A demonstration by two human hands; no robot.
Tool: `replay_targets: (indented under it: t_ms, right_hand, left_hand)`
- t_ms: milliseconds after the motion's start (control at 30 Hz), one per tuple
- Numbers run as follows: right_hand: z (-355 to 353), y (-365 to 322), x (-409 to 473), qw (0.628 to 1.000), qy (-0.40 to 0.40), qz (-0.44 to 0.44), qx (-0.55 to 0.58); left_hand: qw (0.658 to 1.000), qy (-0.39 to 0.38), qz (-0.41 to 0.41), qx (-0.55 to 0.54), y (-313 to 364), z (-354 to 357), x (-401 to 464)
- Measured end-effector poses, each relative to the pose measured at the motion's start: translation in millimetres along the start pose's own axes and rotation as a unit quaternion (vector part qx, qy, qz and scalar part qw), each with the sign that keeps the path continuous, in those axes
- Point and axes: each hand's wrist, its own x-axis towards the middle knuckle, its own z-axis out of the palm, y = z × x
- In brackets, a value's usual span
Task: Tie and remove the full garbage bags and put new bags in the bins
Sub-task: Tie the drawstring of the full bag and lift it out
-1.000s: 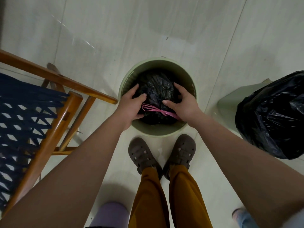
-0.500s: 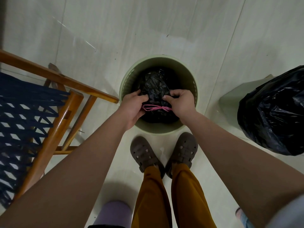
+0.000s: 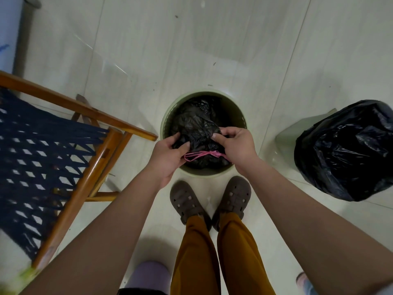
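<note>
Both hands, left hand (image 3: 168, 158) and right hand (image 3: 236, 145), are now pinching the black bag (image 3: 195, 128), lifting its pink-tied (image 3: 202, 155) neck at the green bin's (image 3: 238, 111) near rim.

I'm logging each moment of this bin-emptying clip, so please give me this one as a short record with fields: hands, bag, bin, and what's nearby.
left hand: left hand grips the gathered black plastic
right hand: right hand pinches the bag top
bag in bin: black garbage bag, bunched, with a pink drawstring knotted across it
bin: round green bin on the floor, bag still inside
second bag: full black garbage bag in another green bin at right
left side: wooden chair with blue woven seat
feet: brown clogs just before the bin
</note>
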Motion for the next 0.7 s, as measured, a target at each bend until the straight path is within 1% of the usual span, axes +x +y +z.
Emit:
replay_targets:
  t_ms: [367, 500, 700]
  right_hand:
    - [-21, -61, -69, 0.999, -0.011, 0.018, 0.03]
    - [-29, -91, -102, 0.999, -0.013, 0.015, 0.05]
    - [-45, -146, -159, 0.999, -0.033, -0.025, 0.031]
  left_hand:
    - [0.999, 0.011, 0.027, 0.014, 34, 2, -73]
    - [0.998, 0.022, 0.059, 0.027, 53, 1, -111]
    - [0.994, 0.027, 0.103, 0.016, 85, 1, -175]
